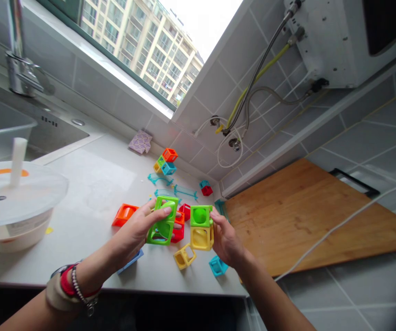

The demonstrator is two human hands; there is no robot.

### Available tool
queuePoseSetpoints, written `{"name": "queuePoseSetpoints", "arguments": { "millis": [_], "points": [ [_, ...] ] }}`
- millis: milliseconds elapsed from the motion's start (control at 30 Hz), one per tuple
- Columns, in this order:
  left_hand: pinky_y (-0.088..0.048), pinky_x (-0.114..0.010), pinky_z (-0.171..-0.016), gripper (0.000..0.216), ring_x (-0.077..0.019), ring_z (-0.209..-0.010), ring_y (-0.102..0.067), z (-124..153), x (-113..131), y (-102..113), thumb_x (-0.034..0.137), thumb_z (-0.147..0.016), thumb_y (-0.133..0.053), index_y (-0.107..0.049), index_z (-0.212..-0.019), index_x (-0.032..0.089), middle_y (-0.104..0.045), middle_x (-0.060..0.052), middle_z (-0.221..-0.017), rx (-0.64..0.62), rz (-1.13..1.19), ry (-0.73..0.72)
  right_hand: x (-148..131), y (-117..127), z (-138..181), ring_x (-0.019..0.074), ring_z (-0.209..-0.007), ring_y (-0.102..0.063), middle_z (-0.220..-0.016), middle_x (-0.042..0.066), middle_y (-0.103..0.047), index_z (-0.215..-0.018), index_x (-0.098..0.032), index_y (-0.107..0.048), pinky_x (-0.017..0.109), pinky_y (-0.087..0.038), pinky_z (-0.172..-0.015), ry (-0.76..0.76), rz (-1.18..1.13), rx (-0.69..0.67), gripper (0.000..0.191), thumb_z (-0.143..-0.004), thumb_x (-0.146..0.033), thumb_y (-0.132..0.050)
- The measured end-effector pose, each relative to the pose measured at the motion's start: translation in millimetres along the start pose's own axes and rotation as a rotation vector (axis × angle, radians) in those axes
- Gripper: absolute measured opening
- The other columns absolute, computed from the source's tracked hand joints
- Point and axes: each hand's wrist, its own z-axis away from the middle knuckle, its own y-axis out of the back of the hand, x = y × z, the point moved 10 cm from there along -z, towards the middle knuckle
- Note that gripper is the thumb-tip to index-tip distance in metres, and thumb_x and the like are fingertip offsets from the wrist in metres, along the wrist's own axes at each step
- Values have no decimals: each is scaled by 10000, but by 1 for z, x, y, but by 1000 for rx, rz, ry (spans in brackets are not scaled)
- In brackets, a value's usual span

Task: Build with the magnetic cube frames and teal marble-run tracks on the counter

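Note:
My left hand (pixel 136 233) grips a tall lime-green hollow block (pixel 163 220), held just above the white counter (pixel 90 184). My right hand (pixel 226 241) holds a stack of two cubes, a green cube (pixel 200 215) on top of a yellow cube (pixel 201 238). The two handfuls are close together but a narrow gap shows between them. Red blocks (pixel 181 225) lie behind that gap. A small yellow cube (pixel 184 256) and a small blue cube (pixel 217 265) lie on the counter below my hands. An orange block (pixel 124 214) lies to the left.
A cluster of orange, green and blue cubes (pixel 165 162) and clear blue pieces (pixel 174 188) sit farther back by the tiled wall. A white lidded bowl (pixel 14 202) stands at left beside the sink (pixel 8 133). A wooden board (pixel 308 216) lies at right, crossed by a white cable.

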Motion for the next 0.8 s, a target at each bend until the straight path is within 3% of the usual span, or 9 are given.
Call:
{"name": "queuePoseSetpoints", "arguments": {
  "millis": [100, 233, 400, 567, 800],
  "points": [
    [-640, -327, -767, 532, -271, -938, -789, 0, -1, -2, 350, -821, -834, -616, -1279, 193, -757, -129, -1239, -16, -9, -1, -9, -7, 3, 127, -751, -620, -963, -20, -646, -1097, -264, -570, 223, -507, -671, 134, 189, -4, 213, -991, -437, -637],
    [-627, -318, -791, 516, -266, -968, -784, 0, -1, -1, 352, -818, -842, -614, -1255, 198, -755, -124, -1247, 8, -18, -14, -21, -13, 8, 161, -849, -663, -1058, 11, -662, -1126, -278, -541, 259, -542, -750, 241, 283, 39, 267, -992, -489, -632],
    [-599, -337, -877, 527, -273, -1065, -757, 2, 1, -5, 404, -817, -842, -614, -1253, 216, -763, -105, -1224, -12, -19, -44, -20, -16, 8, 218, -901, -708, -1068, 29, -685, -1054, -279, -527, 306, -578, -730, 196, 276, 91, 380, -896, -555, -734],
    [-567, -393, -967, 580, -308, -1148, -721, 1, -5, -4, 411, -783, -872, -622, -1262, 200, -751, -127, -1244, -12, -91, -62, -15, -20, 6, 193, -834, -714, -1011, 8, -670, -1030, -271, -510, 290, -572, -713, 177, 250, 79, 374, -895, -522, -752],
    [-571, -415, -948, 632, -328, -1123, -726, 3, -5, -2, 435, -748, -893, -629, -1267, 189, -756, -142, -1224, 38, -110, -85, -14, -26, 4, 196, -887, -704, -1038, 12, -662, -1015, -265, -524, 296, -575, -772, 174, 270, 43, 366, -882, -497, -774]
  ]
}}
